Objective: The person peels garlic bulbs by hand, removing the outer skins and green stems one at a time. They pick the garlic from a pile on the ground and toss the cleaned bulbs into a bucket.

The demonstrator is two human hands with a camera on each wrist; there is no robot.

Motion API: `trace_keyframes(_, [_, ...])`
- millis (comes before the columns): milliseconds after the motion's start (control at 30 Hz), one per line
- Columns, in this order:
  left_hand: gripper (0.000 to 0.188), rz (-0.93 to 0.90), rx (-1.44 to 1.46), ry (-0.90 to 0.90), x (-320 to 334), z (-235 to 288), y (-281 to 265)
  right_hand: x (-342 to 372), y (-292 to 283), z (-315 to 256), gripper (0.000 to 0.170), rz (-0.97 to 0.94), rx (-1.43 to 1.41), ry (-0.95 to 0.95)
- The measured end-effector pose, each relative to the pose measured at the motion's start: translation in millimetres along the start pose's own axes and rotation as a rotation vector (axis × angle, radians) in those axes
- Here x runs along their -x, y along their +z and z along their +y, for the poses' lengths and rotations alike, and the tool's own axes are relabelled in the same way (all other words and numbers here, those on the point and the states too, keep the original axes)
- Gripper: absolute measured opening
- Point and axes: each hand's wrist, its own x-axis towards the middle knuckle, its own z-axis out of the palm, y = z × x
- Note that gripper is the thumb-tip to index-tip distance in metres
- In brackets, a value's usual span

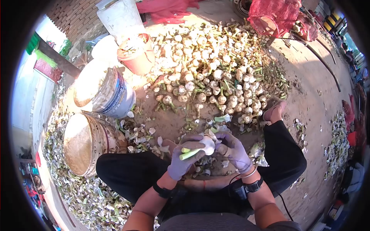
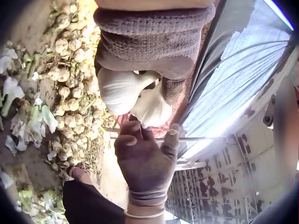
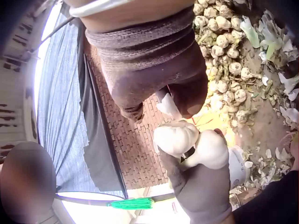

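Observation:
My gloved left hand (image 1: 179, 163) holds two peeled white garlic bulbs (image 1: 208, 145), their cut green stems (image 1: 189, 154) sticking out toward its wrist side in the head view. Seen from the left wrist, one bulb (image 2: 119, 92) sits close under the palm and the other bulb (image 2: 154, 109) lies beside it. Opposite, my gloved right hand (image 1: 236, 154) has curled fingers right at the bulbs. A loose flake of white garlic skin (image 3: 169, 107) shows at its fingertips in the right wrist view, pinched there just above the nearer bulb (image 3: 176, 138).
A large heap of unpeeled garlic (image 1: 216, 77) spreads ahead on the ground. Buckets stand at left: a white one (image 1: 110, 138), a blue-labelled one (image 1: 119, 96) and a pink one (image 1: 138, 61). Peeled skins (image 1: 84, 192) cover the ground at left. A red mesh bag (image 1: 273, 15) lies far right.

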Motion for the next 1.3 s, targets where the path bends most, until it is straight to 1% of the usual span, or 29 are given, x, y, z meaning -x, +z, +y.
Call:
trace_keyframes(33, [0.029, -0.05, -0.339, 0.239, -1.5, 1.6, -1.4, -2.0, -0.9, 2.7, 0.042, 0.038, 0.213, 0.027])
trace_keyframes(67, [0.029, -0.102, -0.678, 0.479, -2.2, 2.9, -2.8, -2.0, 2.5, -1.8, 0.042, 0.041, 0.213, 0.028])
trace_keyframes(133, [0.028, -0.051, -0.728, 0.495, -0.3, 2.6, -1.6, -1.5, 11.8, -14.9, 0.036, 0.077, 0.232, 0.063])
trace_keyframes(167, [0.026, 0.084, -0.438, 0.242, 3.3, 2.3, 2.4, -3.4, 8.1, -11.6, 0.036, 0.077, 0.237, 0.063])
trace_keyframes(200, [0.025, 0.212, -0.143, -0.011, 5.8, 2.4, 4.2, -6.7, -0.2, -4.7, 0.035, 0.109, 0.437, -0.092])
trace_keyframes(233, [0.021, 0.204, -0.15, 0.046, 3.4, -4.3, -1.3, -9.3, -5.6, 0.9, 0.036, 0.138, 0.635, -0.251])
trace_keyframes(267, [0.021, 0.204, -0.143, 0.049, 3.5, -2.4, -3.1, -9.5, -3.4, 4.3, 0.036, 0.136, 0.642, -0.251])
trace_keyframes(333, [0.02, 0.059, -0.291, 0.092, 2.3, 1.1, -5.3, -6.7, 4.9, 11.4, 0.032, 0.14, 0.216, -0.103])
trace_keyframes(400, [0.019, 0.038, -0.288, 0.11, 2.4, 0.7, -2.8, -3.6, 13.3, 4.8, 0.035, 0.118, 0.231, -0.052])
trace_keyframes(467, [0.019, 0.021, -0.29, 0.126, 3.7, 3.9, -1.7, -2.6, 17.6, 4.1, 0.033, 0.134, 0.535, -0.136])
trace_keyframes(500, [0.019, 0.04, -0.146, -0.011, 3.7, 9.0, -1.3, -0.8, 17.2, 0.6, 0.029, 0.105, 0.397, -0.057])
trace_keyframes(533, [0.019, 0.059, -0.003, -0.146, 4.2, 13.2, -1.3, 1.0, 16.3, -0.8, 0.029, 0.103, 0.398, -0.059])
trace_keyframes(600, [0.02, 0.085, 0.027, -0.153, 6.0, 17.8, -0.7, 6.1, 14.9, -1.4, 0.022, 0.114, 0.124, 0.062])
trace_keyframes(633, [0.02, 0.109, 0.056, -0.166, 6.5, 18.2, 0.1, 7.0, 15.9, 4.0, 0.021, 0.108, 0.339, -0.119])
trace_keyframes(667, [0.02, 0.105, 0.057, -0.167, 7.7, 13.9, -0.6, 9.2, 21.5, 0.6, 0.021, 0.111, 0.34, -0.12])
trace_keyframes(733, [0.018, 0.13, -0.147, 0.004, 9.3, 2.6, -3.3, 16.9, 33.3, -10.4, 0.021, 0.126, 0.93, -0.298])
trace_keyframes(767, [0.018, 0.126, -0.147, 0.004, 9.5, 7.3, -1.3, 15.7, 28.5, -4.0, 0.019, 0.152, 0.911, -0.359])
trace_keyframes(800, [0.018, 0.099, -0.077, 0.016, 11.3, 16.2, 1.6, 10.2, 20.8, 3.3, 0.019, 0.154, 0.91, -0.359])
trace_keyframes(867, [0.018, 0.071, -0.011, 0.029, 14.5, 22.6, 2.8, -2.5, 4.2, 14.9, 0.015, 0.313, 0.775, 0.007])
trace_keyframes(900, [0.017, 0.04, -0.017, 0.083, 14.1, 24.0, 2.2, -4.8, -3.8, 15.5, 0.013, 0.33, 0.696, 0.154])
trace_keyframes(933, [0.017, 0.012, -0.022, 0.144, 10.7, 25.4, 1.2, -5.6, -7.5, 17.8, 0.013, 0.327, 0.698, 0.14])
trace_keyframes(1000, [0.017, 0.062, -0.017, 0.131, 8.9, 23.5, 0.3, 0.7, 1.2, 14.8, 0.012, 0.34, 0.744, -0.31])
trace_keyframes(1033, [0.017, 0.105, -0.009, 0.107, 10.4, 21.7, 0.5, 7.8, 5.9, 12.8, 0.017, 0.294, 0.609, -0.263])
trace_keyframes(1067, [0.017, 0.103, -0.01, 0.099, 10.7, 22.5, -0.1, 12.9, 17.2, 4.4, 0.017, 0.3, 0.606, -0.257])
trace_keyframes(1133, [0.017, 0.012, -0.499, 0.33, 7.8, 25.8, -0.8, 17.6, 32.9, -6.4, 0.024, 0.184, 0.674, -0.336])
trace_keyframes(1167, [0.017, -0.003, -0.398, 0.317, 7.0, 22.2, 1.8, 17.5, 33.9, -2.1, 0.03, 0.207, 0.656, -0.292])
trace_keyframes(1200, [0.017, -0.007, -0.398, 0.317, 8.2, 21.3, 1.5, 16.3, 31.2, 1.6, 0.03, 0.211, 0.656, -0.293])
trace_keyframes(1267, [0.016, 0.012, -0.237, 0.185, 10.9, 21.5, 0.2, 14.7, 25.6, 7.8, 0.028, 0.119, 0.265, -0.093])
trace_keyframes(1300, [0.016, 0.011, -0.237, 0.185, 11.6, 21.4, -1.8, 15.6, 22.9, 7.8, 0.028, 0.12, 0.265, -0.094])
